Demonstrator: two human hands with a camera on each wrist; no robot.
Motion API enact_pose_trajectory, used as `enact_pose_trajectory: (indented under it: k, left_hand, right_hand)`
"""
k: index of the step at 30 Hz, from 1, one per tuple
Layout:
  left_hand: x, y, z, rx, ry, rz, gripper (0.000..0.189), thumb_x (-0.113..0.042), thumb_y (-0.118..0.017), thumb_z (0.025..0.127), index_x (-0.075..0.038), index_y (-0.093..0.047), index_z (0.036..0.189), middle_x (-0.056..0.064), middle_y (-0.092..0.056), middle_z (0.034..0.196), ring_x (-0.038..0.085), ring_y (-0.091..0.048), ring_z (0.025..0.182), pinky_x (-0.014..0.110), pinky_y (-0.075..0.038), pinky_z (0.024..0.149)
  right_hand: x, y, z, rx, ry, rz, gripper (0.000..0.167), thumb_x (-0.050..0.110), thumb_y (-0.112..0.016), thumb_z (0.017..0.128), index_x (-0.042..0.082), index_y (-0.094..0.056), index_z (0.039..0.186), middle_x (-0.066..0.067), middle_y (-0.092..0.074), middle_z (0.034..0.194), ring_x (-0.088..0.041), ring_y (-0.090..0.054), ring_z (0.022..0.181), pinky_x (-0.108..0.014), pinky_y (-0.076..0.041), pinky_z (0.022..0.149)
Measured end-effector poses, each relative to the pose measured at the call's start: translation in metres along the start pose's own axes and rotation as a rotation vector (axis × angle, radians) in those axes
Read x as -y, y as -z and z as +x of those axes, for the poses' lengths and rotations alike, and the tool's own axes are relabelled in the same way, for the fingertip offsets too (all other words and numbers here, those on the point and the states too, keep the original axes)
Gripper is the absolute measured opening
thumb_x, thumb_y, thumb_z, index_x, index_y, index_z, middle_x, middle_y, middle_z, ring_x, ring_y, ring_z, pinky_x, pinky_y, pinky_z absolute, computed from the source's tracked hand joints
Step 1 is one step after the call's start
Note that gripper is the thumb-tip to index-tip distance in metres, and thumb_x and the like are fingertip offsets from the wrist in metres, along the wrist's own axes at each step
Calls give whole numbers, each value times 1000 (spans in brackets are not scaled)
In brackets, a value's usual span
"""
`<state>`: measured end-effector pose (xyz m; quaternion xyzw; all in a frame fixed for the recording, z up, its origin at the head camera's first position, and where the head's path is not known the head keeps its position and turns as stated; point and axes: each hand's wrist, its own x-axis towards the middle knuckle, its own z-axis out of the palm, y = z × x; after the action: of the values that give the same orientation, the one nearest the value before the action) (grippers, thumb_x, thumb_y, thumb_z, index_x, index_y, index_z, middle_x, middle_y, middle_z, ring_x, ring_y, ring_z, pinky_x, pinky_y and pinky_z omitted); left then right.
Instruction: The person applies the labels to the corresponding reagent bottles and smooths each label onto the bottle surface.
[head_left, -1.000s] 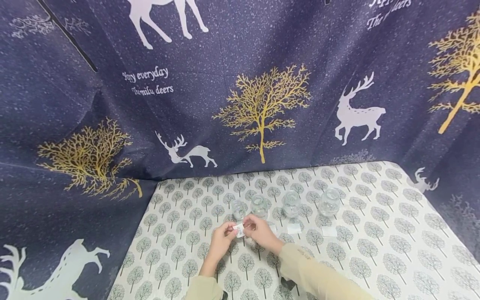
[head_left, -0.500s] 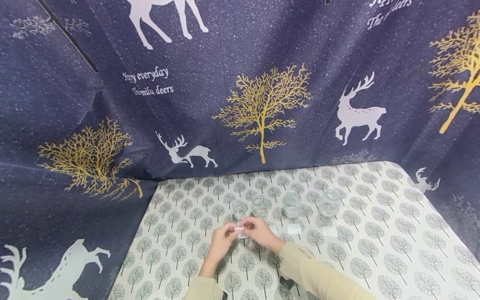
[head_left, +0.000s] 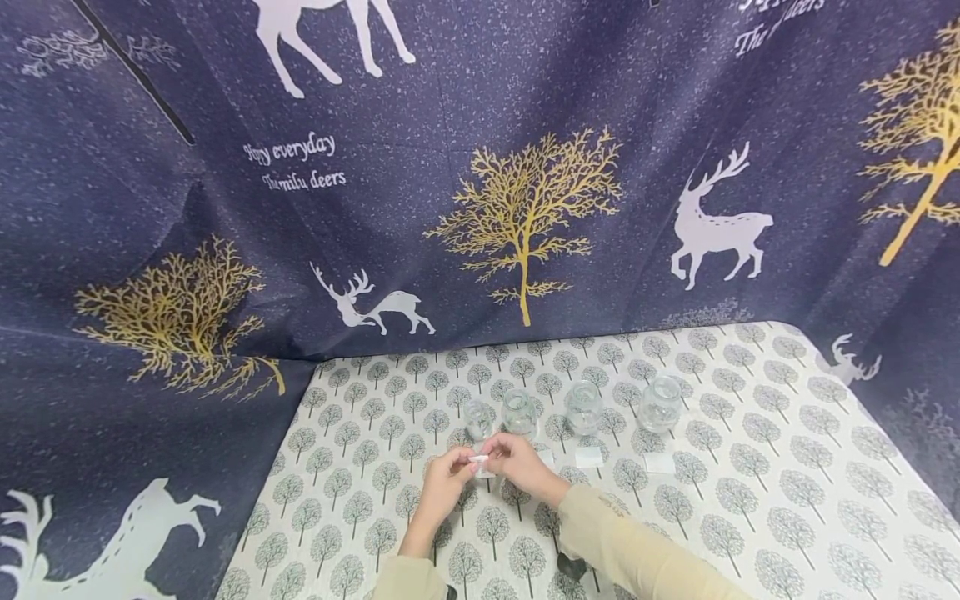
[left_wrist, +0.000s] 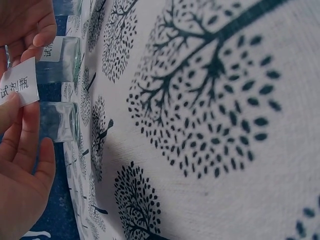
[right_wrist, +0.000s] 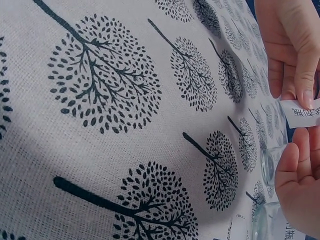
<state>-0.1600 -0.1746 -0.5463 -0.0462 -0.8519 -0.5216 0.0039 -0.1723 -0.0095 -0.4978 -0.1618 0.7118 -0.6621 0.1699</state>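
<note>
A small white paper label (left_wrist: 26,82) printed with dark characters is held between both hands, just in front of the leftmost glass jar (head_left: 480,417). My left hand (head_left: 442,483) pinches it, with the thumb (left_wrist: 9,111) flat on the printed face and fingers behind. From the other side my right hand (head_left: 521,465) holds the label by its opposite end, its fingertips (right_wrist: 301,137) right at the paper's edge. The head view shows the label nearly edge-on. Another printed label (left_wrist: 50,51) overlaps a neighbouring jar in the left wrist view.
More clear glass jars, a second jar (head_left: 519,410), a third jar (head_left: 583,407) and a right-hand jar (head_left: 660,406), stand in a row. White paper pieces (head_left: 588,457) lie before them on the tree-patterned cloth (head_left: 360,475). A dark deer-print curtain (head_left: 450,208) hangs behind.
The label has tipped from showing its printed face in the head view to lying nearly edge-on. Both hands have shifted only slightly and keep hold of it. The jars have not moved.
</note>
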Motion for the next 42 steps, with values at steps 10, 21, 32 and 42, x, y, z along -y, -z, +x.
enact_pose_trajectory:
  k: [10, 21, 32, 42]
  left_hand:
    - [-5, 0, -2, 3, -8, -38, 8, -10, -61, 80, -8, -63, 87, 7, -66, 87, 9, -60, 79, 20, -48, 74]
    - [-7, -2, -4, 0, -41, -47, 8, -12, -61, 80, -7, -63, 86, 8, -65, 89, 11, -60, 80, 21, -49, 74]
    - [3, -2, -1, 32, -7, -64, 11, -18, -61, 80, -10, -62, 87, 5, -65, 89, 8, -60, 80, 21, -49, 75]
    - [-31, 2, -9, 38, 51, -76, 13, -12, -60, 82, -4, -61, 92, 11, -64, 87, 13, -60, 78, 24, -49, 75]
  right_hand:
    - [-1, 1, 1, 3, -50, 54, 18, -6, -56, 75, -13, -52, 90, -12, -53, 75, -10, -44, 62, -19, -41, 56]
    - [-4, 3, 2, 9, -100, 78, 21, -3, -59, 74, -13, -51, 91, -1, -50, 70, -8, -40, 57, -18, -37, 53]
    - [-32, 5, 13, 14, -134, 71, 23, 8, -63, 75, -7, -54, 91, 3, -52, 71, -9, -45, 61, -24, -43, 60]
    - [-37, 7, 13, -9, -57, -4, 17, 12, -63, 77, -1, -60, 87, -1, -59, 78, -11, -50, 63, -27, -48, 59]
